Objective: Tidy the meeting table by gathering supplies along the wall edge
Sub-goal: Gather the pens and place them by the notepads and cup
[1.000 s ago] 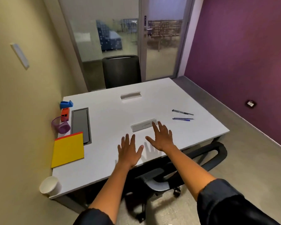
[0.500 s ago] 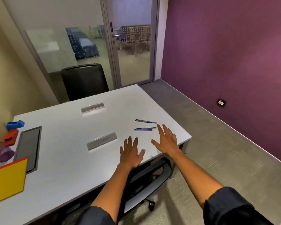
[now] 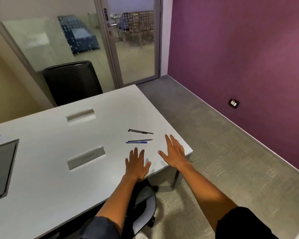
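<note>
Three pens lie near the right end of the white counter [image 3: 62, 183], far from the wall edge where the tidied supplies sit. Largest of what is left are the two nameplates [image 3: 86, 160], then the pens: a black pen [image 3: 140, 131] and, just nearer, a blue pen [image 3: 136, 142] beside a slim dark one. Both hands hover flat, fingers spread, holding nothing: left hand [image 3: 137, 165], right hand [image 3: 175, 152]. Best, probably, to sweep the pens together with the right hand, then pinch them as one bundle.

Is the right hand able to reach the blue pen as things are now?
Probably yes. The right hand is open just beside the blue pen, with only bare table between them.
</note>
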`<action>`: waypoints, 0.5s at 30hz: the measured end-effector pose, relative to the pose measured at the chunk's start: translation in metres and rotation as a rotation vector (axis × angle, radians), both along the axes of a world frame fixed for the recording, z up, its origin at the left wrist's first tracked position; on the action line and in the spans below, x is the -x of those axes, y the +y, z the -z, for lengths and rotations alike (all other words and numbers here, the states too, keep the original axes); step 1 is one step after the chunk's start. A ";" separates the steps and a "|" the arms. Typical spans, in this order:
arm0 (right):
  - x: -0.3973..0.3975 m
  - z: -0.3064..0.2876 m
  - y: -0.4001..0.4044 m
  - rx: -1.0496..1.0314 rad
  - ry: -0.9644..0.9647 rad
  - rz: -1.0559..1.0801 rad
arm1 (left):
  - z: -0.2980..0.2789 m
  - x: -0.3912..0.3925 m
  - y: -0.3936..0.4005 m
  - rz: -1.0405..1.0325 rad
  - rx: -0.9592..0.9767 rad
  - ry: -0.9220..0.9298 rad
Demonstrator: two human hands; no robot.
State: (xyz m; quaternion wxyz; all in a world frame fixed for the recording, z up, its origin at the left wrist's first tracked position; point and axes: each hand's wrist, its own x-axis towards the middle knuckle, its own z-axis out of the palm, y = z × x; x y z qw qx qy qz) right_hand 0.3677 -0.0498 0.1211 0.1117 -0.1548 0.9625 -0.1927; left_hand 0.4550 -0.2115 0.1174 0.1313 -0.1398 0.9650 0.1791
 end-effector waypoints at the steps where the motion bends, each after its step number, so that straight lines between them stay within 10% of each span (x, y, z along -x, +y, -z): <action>1: 0.008 0.003 0.002 -0.013 -0.001 0.001 | 0.003 0.011 0.001 -0.004 -0.009 -0.005; 15: 0.117 0.031 -0.033 -0.088 -0.031 -0.081 | 0.046 0.119 -0.026 -0.147 -0.187 -0.105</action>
